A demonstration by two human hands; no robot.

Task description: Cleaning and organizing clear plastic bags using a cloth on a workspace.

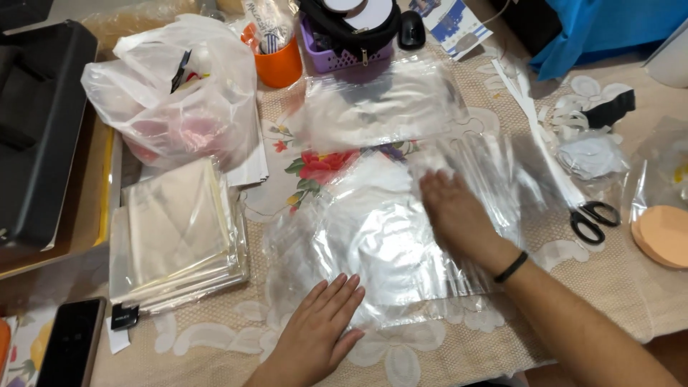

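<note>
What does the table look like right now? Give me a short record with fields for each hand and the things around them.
left hand: flat, palm down, on the near edge of the clear plastic sheets
right hand: flat on the same sheets, blurred; black wristband
left of hands: stack of clear sleeves; phone
right of hands: black scissors; round orange pad
far side: white plastic bag, orange cup, purple basket
surface: lace-pattern tablecloth
</note>
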